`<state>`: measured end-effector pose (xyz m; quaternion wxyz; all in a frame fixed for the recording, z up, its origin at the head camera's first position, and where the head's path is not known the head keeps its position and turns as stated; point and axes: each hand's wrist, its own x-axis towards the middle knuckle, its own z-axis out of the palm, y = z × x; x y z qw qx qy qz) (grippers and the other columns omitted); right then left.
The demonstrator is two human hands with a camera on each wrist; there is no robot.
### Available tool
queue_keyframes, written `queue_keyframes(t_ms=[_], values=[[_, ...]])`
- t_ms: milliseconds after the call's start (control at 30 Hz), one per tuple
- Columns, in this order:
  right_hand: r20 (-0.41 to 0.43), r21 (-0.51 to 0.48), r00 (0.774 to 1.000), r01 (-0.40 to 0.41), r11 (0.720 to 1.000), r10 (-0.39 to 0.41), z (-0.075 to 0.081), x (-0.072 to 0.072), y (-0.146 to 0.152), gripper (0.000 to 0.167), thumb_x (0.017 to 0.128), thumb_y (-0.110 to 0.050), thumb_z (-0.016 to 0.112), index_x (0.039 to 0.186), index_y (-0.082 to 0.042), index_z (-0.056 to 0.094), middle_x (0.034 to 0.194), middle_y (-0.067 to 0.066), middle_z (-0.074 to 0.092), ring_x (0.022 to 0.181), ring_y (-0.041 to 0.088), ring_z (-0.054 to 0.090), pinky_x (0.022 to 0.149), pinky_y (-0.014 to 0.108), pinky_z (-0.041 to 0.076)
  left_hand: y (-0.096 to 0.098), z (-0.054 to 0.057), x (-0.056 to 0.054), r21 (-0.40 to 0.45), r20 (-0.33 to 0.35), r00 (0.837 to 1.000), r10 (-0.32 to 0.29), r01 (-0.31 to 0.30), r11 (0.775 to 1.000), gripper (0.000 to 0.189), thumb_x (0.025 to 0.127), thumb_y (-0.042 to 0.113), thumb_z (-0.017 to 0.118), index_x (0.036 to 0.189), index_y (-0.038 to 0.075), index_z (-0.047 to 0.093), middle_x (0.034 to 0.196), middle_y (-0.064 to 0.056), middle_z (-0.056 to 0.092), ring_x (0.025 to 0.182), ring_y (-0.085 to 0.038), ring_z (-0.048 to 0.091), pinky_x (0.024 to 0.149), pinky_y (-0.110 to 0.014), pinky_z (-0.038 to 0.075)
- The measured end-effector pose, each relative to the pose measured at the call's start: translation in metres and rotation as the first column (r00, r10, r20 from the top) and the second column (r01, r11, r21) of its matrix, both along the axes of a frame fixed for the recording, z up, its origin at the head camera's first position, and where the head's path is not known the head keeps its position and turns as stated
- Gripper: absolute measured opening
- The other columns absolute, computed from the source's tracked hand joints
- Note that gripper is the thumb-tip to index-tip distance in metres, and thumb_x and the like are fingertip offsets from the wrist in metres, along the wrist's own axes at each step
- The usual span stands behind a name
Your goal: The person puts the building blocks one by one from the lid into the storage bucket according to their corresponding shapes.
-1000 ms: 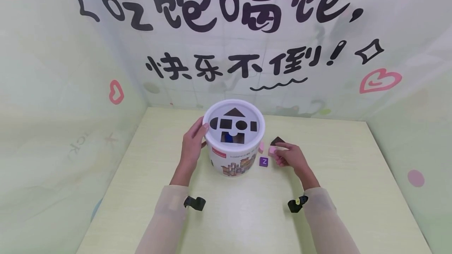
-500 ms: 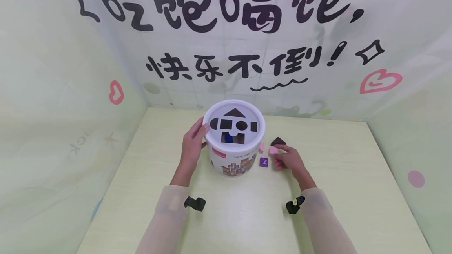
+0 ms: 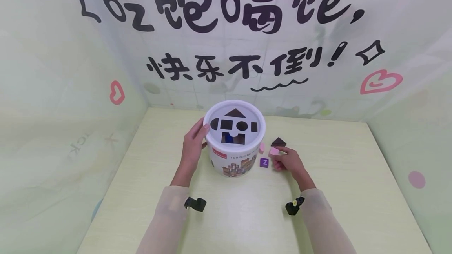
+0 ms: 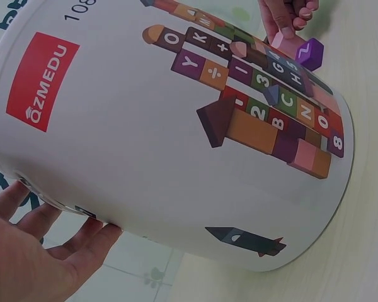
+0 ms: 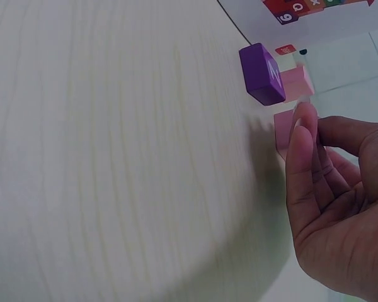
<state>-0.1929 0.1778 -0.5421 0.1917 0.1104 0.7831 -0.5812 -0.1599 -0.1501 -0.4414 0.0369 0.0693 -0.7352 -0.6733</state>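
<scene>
A white bucket [image 3: 233, 158] stands upright on the table, its lid [image 3: 215, 144] cut with shaped holes. My left hand [image 3: 192, 144] grips the bucket's left side, thumb at the lid's rim. In the left wrist view the fingers [image 4: 91, 242] lie against the wall. To the bucket's right, my right hand [image 3: 289, 160] pinches a pink block [image 3: 274, 151] with its fingertips, low over the table. The right wrist view shows this pink block [image 5: 281, 129] partly hidden behind the fingers. A purple block [image 3: 264, 162] marked Z lies beside the bucket, near the right hand.
Another pink block [image 3: 261, 147] lies close against the bucket's right side. A dark brown triangular block [image 3: 278, 142] lies behind the right hand. The pale wooden table [image 3: 233, 214] is bounded by printed fabric walls [image 3: 226, 89] at the back and both sides.
My right hand shifts slightly around the pink block, which now looks a little more turned. The left hand and bucket stay in place.
</scene>
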Motion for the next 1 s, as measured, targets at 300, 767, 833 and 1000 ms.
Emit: queue_keyframes(t_ms=[300,767,833,1000], values=[[-0.001,-0.007,1.000,0.002,1.000,-0.002,-0.001,0.000,0.001,0.042,0.094,-0.008,0.061,0.135,-0.002,0.054,0.066,0.004,0.064,0.054,0.010,0.059,0.054,0.024,0.057,0.001,0.000,0.001,-0.010,-0.006,1.000,0.007,-0.007,1.000,0.051,0.094,0.054,0.055,0.140,0.035,0.051,0.140,0.005,0.055,0.121,-0.020,0.055,0.095,-0.048,0.053],[-0.034,0.020,0.999,-0.013,1.000,0.014,0.008,0.000,0.003,0.040,0.092,-0.010,0.062,0.131,-0.002,0.057,0.067,0.006,0.065,0.055,0.012,0.060,0.054,0.024,0.056,0.001,0.000,0.000,0.001,0.002,1.000,0.002,-0.002,1.000,0.049,0.094,0.053,0.055,0.140,0.035,0.052,0.141,0.005,0.054,0.122,-0.020,0.055,0.097,-0.048,0.052],[-0.036,0.023,0.999,-0.006,1.000,0.006,0.011,-0.001,0.003,0.040,0.091,-0.010,0.062,0.130,-0.003,0.058,0.067,0.006,0.065,0.056,0.012,0.060,0.055,0.025,0.056,0.000,0.000,-0.001,0.005,0.009,1.000,0.001,-0.001,1.000,0.048,0.095,0.051,0.055,0.140,0.035,0.051,0.141,0.005,0.054,0.123,-0.020,0.054,0.097,-0.048,0.052],[-0.035,0.022,0.999,0.012,1.000,-0.011,0.016,-0.003,0.005,0.041,0.092,-0.011,0.062,0.133,-0.004,0.056,0.068,0.004,0.065,0.058,0.013,0.061,0.057,0.026,0.057,0.001,0.003,-0.001,0.011,0.029,1.000,-0.006,0.006,1.000,0.047,0.099,0.042,0.053,0.144,0.028,0.049,0.143,0.001,0.052,0.125,-0.022,0.053,0.097,-0.048,0.051]])
